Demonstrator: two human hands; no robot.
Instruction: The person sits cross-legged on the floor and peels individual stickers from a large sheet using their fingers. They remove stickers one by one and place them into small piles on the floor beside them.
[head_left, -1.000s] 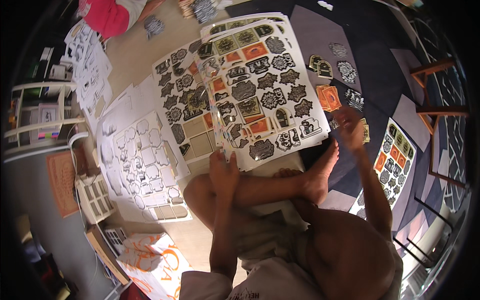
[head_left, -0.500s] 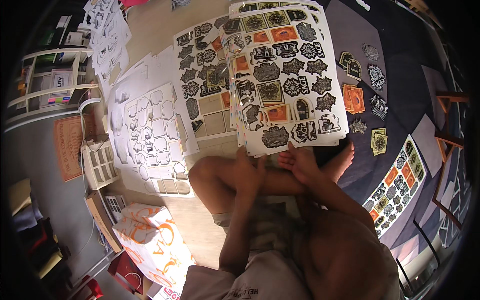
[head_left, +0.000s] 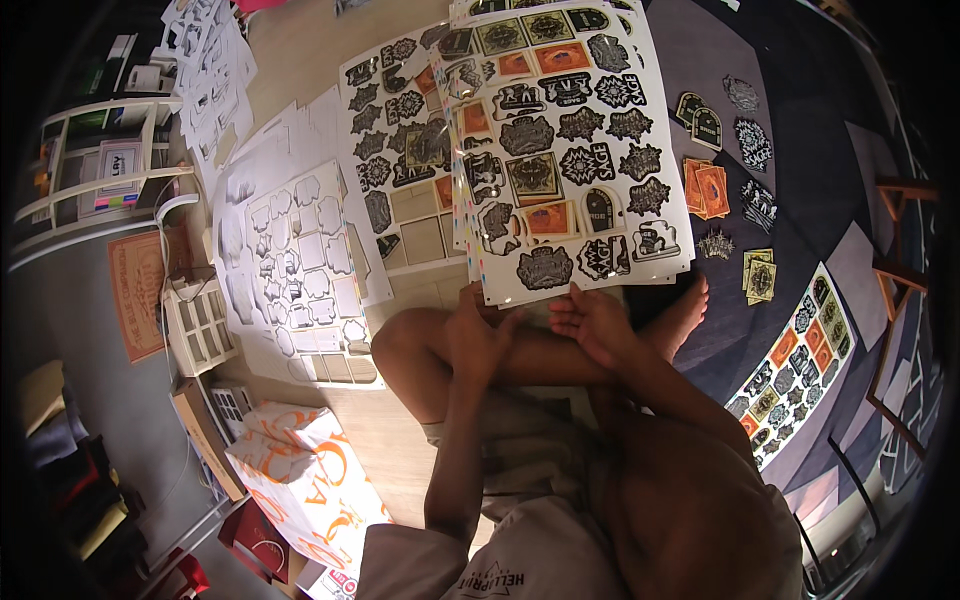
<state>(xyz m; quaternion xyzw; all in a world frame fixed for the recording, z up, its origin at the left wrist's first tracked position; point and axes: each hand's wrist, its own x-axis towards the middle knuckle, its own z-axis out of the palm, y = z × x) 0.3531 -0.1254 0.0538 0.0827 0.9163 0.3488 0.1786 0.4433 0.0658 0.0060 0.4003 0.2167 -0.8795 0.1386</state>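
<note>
A white sheet of die-cut stickers (head_left: 585, 180) lies uppermost on a fanned stack in front of me, printed with black, orange and gold designs. My left hand (head_left: 482, 335) pinches its near left corner, the fingertips partly hidden at the edge. At the middle of the near edge, my right hand (head_left: 597, 328) has a finger and thumb against the sheet, the other fingers curled below it. Partly under the stack, to its left, another sticker sheet (head_left: 415, 225) has bare cells where stickers are gone.
Peeled white backing sheets (head_left: 310, 265) spread at the left. On the dark mat to the right lie small piles of orange stickers (head_left: 706, 188), gold stickers (head_left: 760, 275) and black ones, plus a curved sticker sheet (head_left: 795, 370). A white-and-orange bag (head_left: 310, 470) stands at lower left.
The top sheet and my left hand have shifted slightly left. My right hand stays at the near edge, almost unmoved.
</note>
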